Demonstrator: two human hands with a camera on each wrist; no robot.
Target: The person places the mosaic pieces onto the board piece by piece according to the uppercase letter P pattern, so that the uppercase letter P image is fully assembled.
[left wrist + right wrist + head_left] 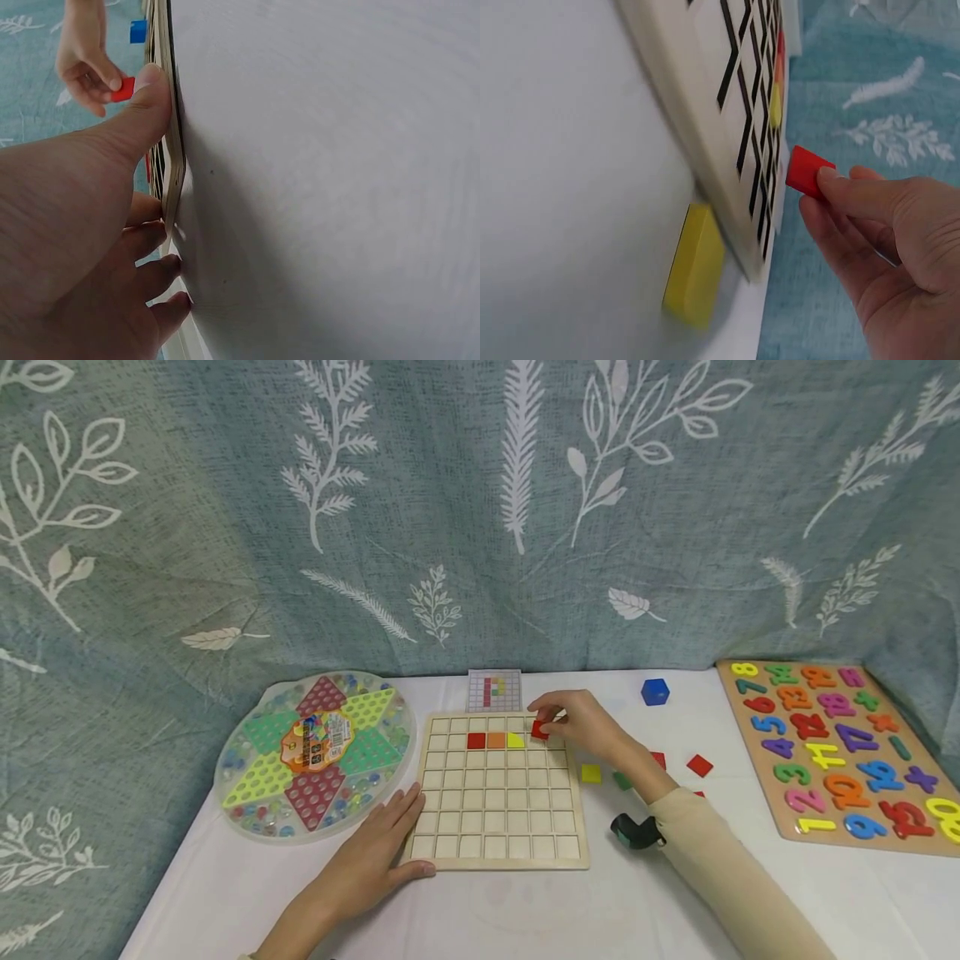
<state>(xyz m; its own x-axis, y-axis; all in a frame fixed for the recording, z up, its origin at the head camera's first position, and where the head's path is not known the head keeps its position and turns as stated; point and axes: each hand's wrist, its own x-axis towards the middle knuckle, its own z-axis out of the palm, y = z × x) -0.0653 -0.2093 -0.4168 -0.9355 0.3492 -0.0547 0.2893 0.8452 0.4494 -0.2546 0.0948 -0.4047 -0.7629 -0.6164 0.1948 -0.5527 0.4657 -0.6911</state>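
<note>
A wooden grid board [510, 864] lies on the white table. In its second row sit a red tile [476, 741], an orange tile [497, 741] and a yellow piece with a curved edge [514, 741]. My right hand [583, 725] pinches a red square tile [808, 172] between thumb and fingers, over the board's upper right part and tilted in the right wrist view. At the board's lower left corner rests my left hand [363, 864], fingers spread along the left side and thumb [150, 94] at the front edge.
Right of the board lie a yellow tile [591, 773], a green tile [622, 781] and several red tiles [700, 766]. A small pattern card [472, 697] and a blue cube [655, 692] are behind. A Chinese checkers board [273, 727] flanks the left, a number puzzle [772, 752] the right.
</note>
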